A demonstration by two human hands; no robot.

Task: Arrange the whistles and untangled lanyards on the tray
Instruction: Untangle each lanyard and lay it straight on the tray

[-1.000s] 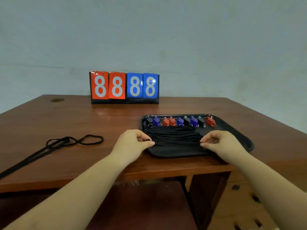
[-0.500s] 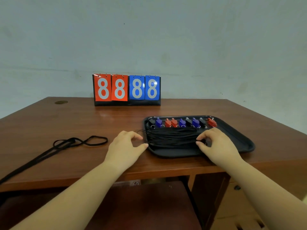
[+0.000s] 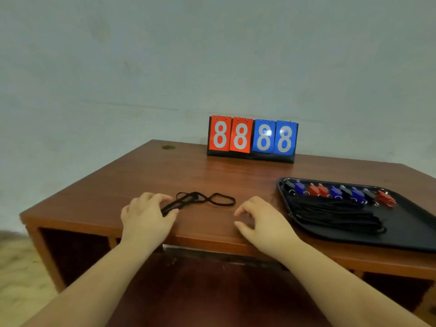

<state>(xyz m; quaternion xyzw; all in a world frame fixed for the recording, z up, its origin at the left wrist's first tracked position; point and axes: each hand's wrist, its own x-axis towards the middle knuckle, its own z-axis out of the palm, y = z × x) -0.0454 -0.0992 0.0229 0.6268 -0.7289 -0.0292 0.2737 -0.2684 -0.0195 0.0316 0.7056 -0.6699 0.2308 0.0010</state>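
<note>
A black tray (image 3: 415, 223) lies on the right of the wooden table. Along its far edge runs a row of several whistles (image 3: 337, 192), blue, red and black. In front of them lies a bundle of black lanyards (image 3: 335, 214), laid straight across the tray. A loose black lanyard (image 3: 212, 199) lies tangled in loops on the table left of the tray. My left hand (image 3: 146, 215) grips the near end of this lanyard between thumb and fingers. My right hand (image 3: 262, 220) hovers over the table beside the loops, fingers loosely curled and holding nothing.
A flip scoreboard (image 3: 252, 138) showing 88 in red and 88 in blue stands at the table's (image 3: 179, 171) back edge, against the pale wall. The table's left corner is near my left hand. Open compartments sit below the tabletop.
Both hands left the lanyard bundle on the tray and moved left to the loose lanyard. The view swung left, so the tray now sits at the right. My left hand took hold of the lanyard.
</note>
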